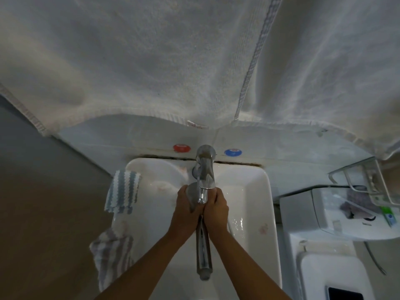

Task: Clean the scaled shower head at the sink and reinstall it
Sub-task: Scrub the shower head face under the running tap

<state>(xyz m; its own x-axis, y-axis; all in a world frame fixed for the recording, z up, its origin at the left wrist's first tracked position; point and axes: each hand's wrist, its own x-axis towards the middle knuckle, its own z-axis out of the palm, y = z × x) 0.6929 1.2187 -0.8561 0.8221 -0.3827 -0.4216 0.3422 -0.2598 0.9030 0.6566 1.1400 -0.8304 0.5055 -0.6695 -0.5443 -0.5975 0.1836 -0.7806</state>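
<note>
The chrome shower head (pixel 203 245) lies over the white sink (pixel 255 191), its handle pointing toward me and its round face under the chrome tap (pixel 205 169). My left hand (pixel 186 208) wraps the left side of the head. My right hand (pixel 216 207) grips it from the right, just below the tap's spout. The face of the head is mostly hidden by my fingers and the tap. Whether water runs from the spout cannot be made out.
A blue-and-white striped cloth (pixel 123 191) hangs over the sink's left rim, a grey striped cloth (pixel 112 254) lower down. Red (pixel 181 147) and blue (pixel 233 152) markers sit on the wall behind. White towels (pixel 173 61) hang overhead. A washing machine (pixel 337 213) stands at right.
</note>
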